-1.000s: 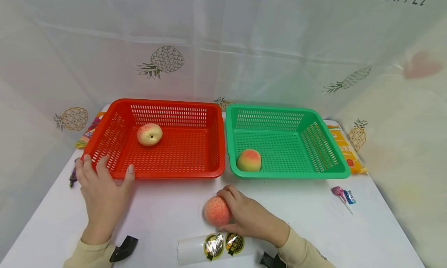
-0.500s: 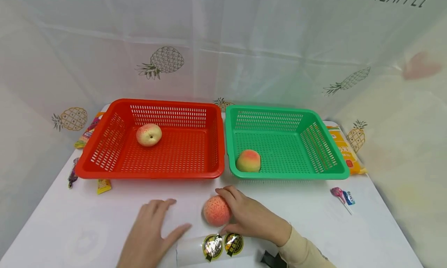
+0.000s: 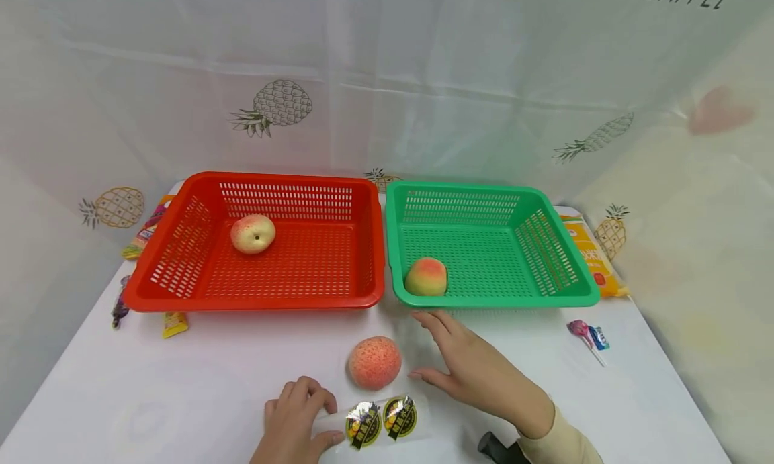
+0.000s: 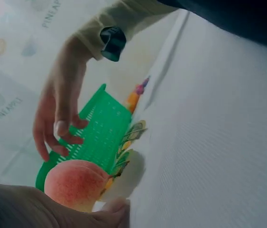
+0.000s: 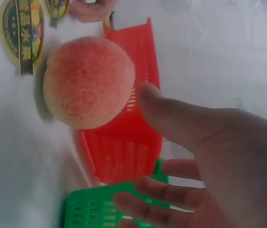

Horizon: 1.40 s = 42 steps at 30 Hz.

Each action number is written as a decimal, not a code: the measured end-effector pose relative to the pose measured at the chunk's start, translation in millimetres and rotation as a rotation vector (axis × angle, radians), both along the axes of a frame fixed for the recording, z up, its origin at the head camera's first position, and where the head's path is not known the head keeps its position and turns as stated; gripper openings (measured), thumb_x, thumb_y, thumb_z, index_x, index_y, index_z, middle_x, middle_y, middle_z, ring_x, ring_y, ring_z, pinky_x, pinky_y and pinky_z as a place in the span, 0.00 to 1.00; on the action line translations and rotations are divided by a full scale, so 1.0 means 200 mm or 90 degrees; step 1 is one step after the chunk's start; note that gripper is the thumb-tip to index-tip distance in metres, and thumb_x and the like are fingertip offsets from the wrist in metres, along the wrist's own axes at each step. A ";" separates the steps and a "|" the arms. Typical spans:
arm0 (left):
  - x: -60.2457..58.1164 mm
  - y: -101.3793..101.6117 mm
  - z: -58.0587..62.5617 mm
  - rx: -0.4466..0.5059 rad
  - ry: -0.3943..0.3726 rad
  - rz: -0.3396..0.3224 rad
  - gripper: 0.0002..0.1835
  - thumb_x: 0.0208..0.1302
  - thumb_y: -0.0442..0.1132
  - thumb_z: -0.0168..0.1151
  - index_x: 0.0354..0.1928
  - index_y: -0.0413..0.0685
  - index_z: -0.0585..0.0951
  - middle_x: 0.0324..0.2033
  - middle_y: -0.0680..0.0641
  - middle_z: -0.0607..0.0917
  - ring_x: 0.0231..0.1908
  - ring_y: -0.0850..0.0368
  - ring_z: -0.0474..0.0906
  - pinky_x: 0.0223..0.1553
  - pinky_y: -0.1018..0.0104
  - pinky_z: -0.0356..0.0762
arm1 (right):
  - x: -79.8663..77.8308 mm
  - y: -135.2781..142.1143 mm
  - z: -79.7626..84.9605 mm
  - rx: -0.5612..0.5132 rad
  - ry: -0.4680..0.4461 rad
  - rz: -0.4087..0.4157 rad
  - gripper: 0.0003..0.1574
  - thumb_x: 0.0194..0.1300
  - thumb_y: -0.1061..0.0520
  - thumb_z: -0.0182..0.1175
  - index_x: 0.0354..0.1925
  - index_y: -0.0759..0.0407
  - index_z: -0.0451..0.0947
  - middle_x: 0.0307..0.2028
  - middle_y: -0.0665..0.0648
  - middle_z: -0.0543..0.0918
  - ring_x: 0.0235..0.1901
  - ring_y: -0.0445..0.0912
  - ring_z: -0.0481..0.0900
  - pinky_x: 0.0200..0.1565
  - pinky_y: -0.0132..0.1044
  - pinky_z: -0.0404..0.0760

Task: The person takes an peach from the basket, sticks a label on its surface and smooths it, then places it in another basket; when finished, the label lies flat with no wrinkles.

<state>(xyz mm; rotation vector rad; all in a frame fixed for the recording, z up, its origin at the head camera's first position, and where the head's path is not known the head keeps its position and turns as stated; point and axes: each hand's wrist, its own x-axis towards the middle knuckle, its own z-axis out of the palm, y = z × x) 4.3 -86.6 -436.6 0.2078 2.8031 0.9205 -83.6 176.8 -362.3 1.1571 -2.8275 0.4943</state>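
A pink speckled peach (image 3: pixel 374 362) is shown resting on the white table (image 3: pixel 199 383), just to the left of the right hand (image 3: pixel 478 373) and just beyond the left hand (image 3: pixel 296 424). No contact with the peach is made by the right hand: its fingers are held straight and spread, the palm is turned toward the fruit, and nothing is held. A clear plastic bag (image 3: pixel 375 420) bearing two round yellow-and-black labels is pinched at its left end by the curled fingers of the left hand; the bag lies just in front of the peach. Beyond the right hand's fingertips a green basket (image 3: pixel 547 296) is seen, with a yellow-red peach (image 3: pixel 426 276) at its near left corner. Beyond the left hand, well apart, a red basket (image 3: pixel 254 301) containing a pale peach (image 3: pixel 252 234) is placed. To the right of the right hand, a lollipop (image 3: pixel 583 331) lies on the table.
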 end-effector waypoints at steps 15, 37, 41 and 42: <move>-0.06 -0.04 0.07 0.462 -0.283 -0.066 0.19 0.52 0.48 0.62 0.43 0.49 0.70 0.35 0.52 0.83 0.32 0.62 0.75 0.33 0.72 0.68 | 0.19 -0.14 -0.01 -0.020 -0.020 0.161 0.23 0.61 0.40 0.52 0.52 0.45 0.68 0.44 0.39 0.69 0.40 0.29 0.66 0.44 0.21 0.68; -0.06 -0.01 0.09 0.387 -0.236 -0.011 0.17 0.53 0.53 0.61 0.43 0.59 0.71 0.43 0.53 0.78 0.48 0.52 0.67 0.44 0.55 0.63 | 0.20 -0.16 -0.10 -0.047 -0.034 0.167 0.13 0.57 0.54 0.59 0.41 0.45 0.69 0.36 0.38 0.69 0.32 0.29 0.65 0.36 0.16 0.66; -0.06 -0.01 0.08 0.394 -0.246 -0.013 0.17 0.53 0.53 0.60 0.43 0.59 0.71 0.44 0.53 0.77 0.50 0.51 0.66 0.47 0.51 0.62 | 0.20 -0.17 -0.10 -0.039 -0.046 0.135 0.18 0.55 0.45 0.60 0.43 0.45 0.68 0.37 0.39 0.69 0.34 0.29 0.65 0.37 0.18 0.68; -0.06 -0.01 0.08 0.398 -0.246 -0.014 0.17 0.53 0.53 0.60 0.43 0.59 0.71 0.45 0.53 0.77 0.51 0.51 0.65 0.47 0.50 0.61 | 0.20 -0.17 -0.10 -0.036 -0.046 0.131 0.19 0.54 0.43 0.60 0.43 0.45 0.68 0.37 0.39 0.69 0.34 0.30 0.65 0.37 0.19 0.68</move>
